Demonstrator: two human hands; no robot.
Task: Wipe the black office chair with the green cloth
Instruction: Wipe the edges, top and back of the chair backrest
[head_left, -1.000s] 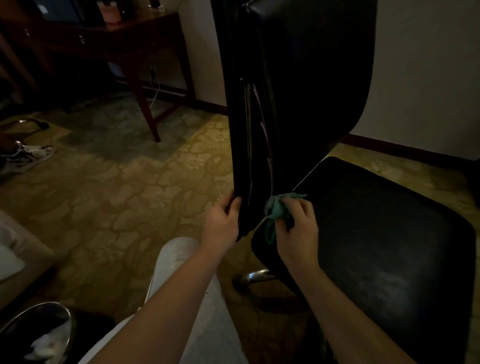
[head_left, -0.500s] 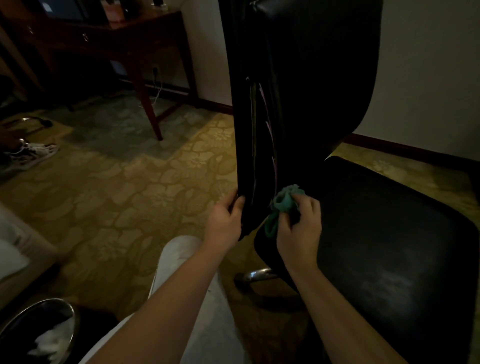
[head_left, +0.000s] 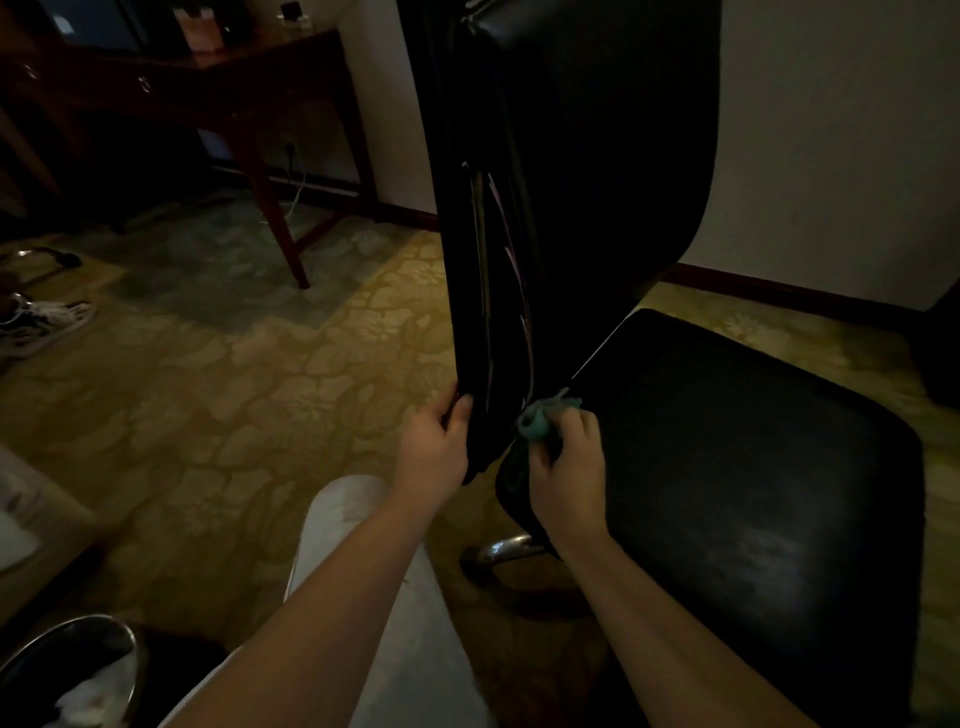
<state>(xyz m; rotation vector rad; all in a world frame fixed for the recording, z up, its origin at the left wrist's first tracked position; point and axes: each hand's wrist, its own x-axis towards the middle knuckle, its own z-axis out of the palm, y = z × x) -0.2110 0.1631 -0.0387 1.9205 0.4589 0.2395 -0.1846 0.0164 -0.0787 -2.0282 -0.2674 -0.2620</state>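
Head view: left hand (head_left: 434, 449) curled round the lower side edge of the backrest (head_left: 571, 208) on the black office chair (head_left: 727, 493), thumb on the near face. Right hand (head_left: 569, 467) closed round the bunched green cloth (head_left: 537, 421), pressing it into the joint between backrest and seat. Patterned carpet (head_left: 234, 415) below, wooden table (head_left: 234, 88) back left by the wall.

Setting: carpeted room, hotel or home; cannot tell which.
Evidence: floral carpet (head_left: 234, 405); dark wooden desk (head_left: 249, 78) against a pale wall (head_left: 831, 156); dark skirting (head_left: 779, 291); socket (head_left: 291, 150) with white cable (head_left: 297, 195); black chair (head_left: 727, 467); metal bin (head_left: 124, 654); shoe (head_left: 47, 322) on the carpet.
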